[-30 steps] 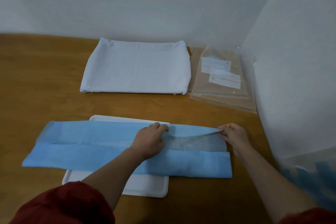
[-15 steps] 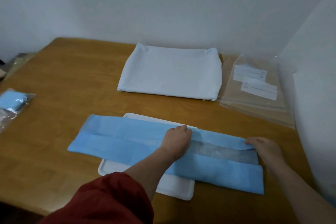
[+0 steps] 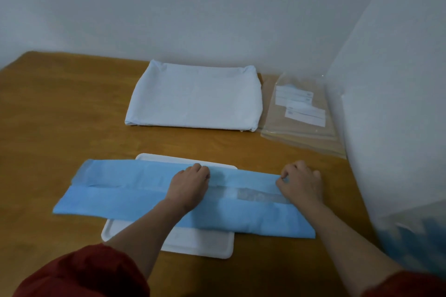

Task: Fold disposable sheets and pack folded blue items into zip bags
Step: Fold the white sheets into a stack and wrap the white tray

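Observation:
A long blue disposable sheet (image 3: 125, 190) lies folded into a wide strip across a white tray (image 3: 205, 246) on the wooden table. Its two long edges are folded toward the middle, with a pale gap showing near the right end. My left hand (image 3: 190, 184) presses down on the middle of the strip with fingers curled under. At the sheet's right end, my right hand (image 3: 300, 182) pinches the upper flap. A stack of clear zip bags (image 3: 301, 113) with white labels lies at the back right.
A folded white pack of sheets (image 3: 195, 96) lies at the back centre of the table (image 3: 60, 116). A white wall or panel (image 3: 398, 103) stands close on the right. A clear bag with blue contents (image 3: 415, 234) sits at the lower right.
My right hand has brought the upper flap down toward the middle, narrowing the pale gap. My left hand stays on the middle of the sheet. The camera view has swung back to the right.

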